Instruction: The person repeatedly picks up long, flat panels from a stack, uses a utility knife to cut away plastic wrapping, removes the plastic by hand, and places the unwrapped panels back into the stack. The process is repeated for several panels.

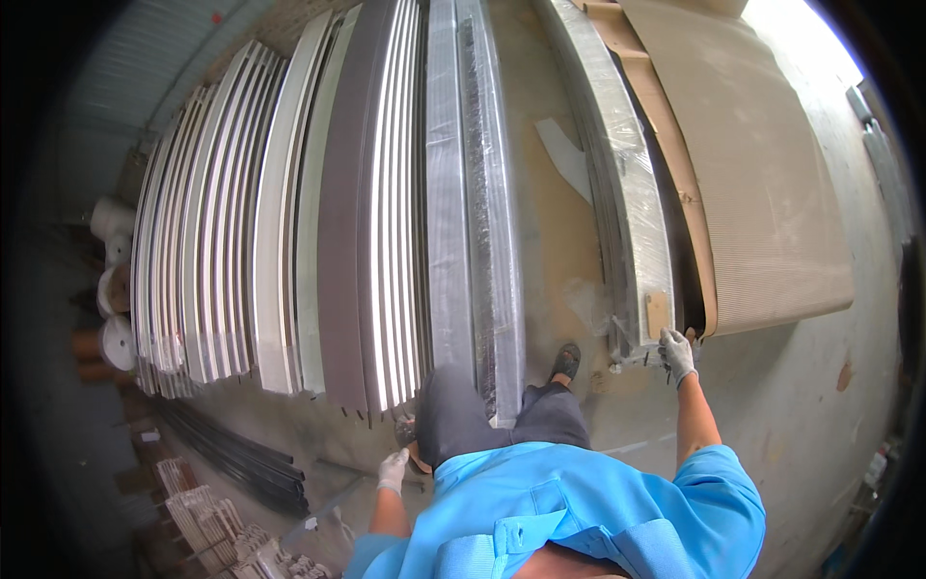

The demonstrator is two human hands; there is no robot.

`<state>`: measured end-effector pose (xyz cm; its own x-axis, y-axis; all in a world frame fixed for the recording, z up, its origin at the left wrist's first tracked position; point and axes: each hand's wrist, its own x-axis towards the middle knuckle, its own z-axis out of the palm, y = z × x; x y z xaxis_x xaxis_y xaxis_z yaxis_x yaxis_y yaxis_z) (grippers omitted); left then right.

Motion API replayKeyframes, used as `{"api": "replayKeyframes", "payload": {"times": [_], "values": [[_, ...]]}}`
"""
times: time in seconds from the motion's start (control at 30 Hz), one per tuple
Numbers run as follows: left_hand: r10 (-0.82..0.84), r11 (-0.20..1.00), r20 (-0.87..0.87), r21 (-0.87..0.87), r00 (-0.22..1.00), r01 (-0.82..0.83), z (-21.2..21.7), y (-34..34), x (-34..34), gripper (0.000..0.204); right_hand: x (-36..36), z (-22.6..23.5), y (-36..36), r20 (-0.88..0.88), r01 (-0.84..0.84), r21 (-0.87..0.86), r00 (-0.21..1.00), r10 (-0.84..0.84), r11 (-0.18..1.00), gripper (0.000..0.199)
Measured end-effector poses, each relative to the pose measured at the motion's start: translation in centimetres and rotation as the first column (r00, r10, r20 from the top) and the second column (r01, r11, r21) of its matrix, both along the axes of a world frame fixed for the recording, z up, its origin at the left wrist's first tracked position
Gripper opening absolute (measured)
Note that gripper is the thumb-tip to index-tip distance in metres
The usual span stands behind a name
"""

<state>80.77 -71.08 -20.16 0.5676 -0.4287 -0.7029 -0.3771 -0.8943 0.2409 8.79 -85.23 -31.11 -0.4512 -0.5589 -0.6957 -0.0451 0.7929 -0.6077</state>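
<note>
My right hand (678, 354), in a pale glove, reaches out to the near end of a long bundle (632, 193) wrapped in clear plastic film. Its fingers are curled at the bundle's corner, just below a small tan tag (658, 315); what they grip is too small to make out. Close beside that hand lies the edge of a large sheet of brown corrugated cardboard (772, 212). My left hand (393, 471), also gloved, hangs low at my side with its fingers loosely extended and nothing visible in them. A grey film-wrapped bundle (449, 193) runs right in front of my legs.
Stacks of long white and brown panels (342, 212) fill the left side. Black strips (241, 454) and pale stacked pieces (207, 521) lie at lower left, near white rolls (118, 343). A curved white scrap (564, 154) rests on the floor between the bundles.
</note>
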Motion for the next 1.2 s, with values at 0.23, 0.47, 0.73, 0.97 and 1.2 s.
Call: {"api": "replayKeyframes", "payload": {"times": [0.23, 0.47, 0.73, 0.97, 1.2], "values": [[0.231, 0.973, -0.151, 0.017, 0.961, -0.231, 2.2, -8.8, -6.1, 0.057, -1.3, -1.1, 6.0, 0.258, 0.082, 0.137, 0.959, -0.115, 0.987, 0.032], [-0.103, 0.992, -0.320, 0.038, 0.942, 0.122, -0.7, -28.3, -13.5, 0.063, -5.8, -0.8, 8.5, 0.311, 0.335, 0.116, 0.882, -0.354, 0.935, 0.033], [-0.515, 0.845, -0.359, -0.363, 0.779, 0.392, -5.2, -66.1, -32.3, 0.058, -12.7, -1.8, 3.4, 0.102, 0.856, 0.155, 0.483, -0.870, 0.494, 0.038], [-0.794, 0.585, -0.371, -0.681, 0.481, 0.441, -3.5, -78.8, -40.6, 0.051, -13.1, 1.6, -17.9, 0.247, 0.518, 0.200, 0.795, -0.555, 0.831, 0.039], [-0.334, 0.921, -0.460, -0.346, 0.823, 0.181, -8.9, -77.5, -31.8, 0.048, -21.4, 4.8, -38.7, 0.197, 0.329, 0.214, 0.908, -0.371, 0.920, 0.024]]}}
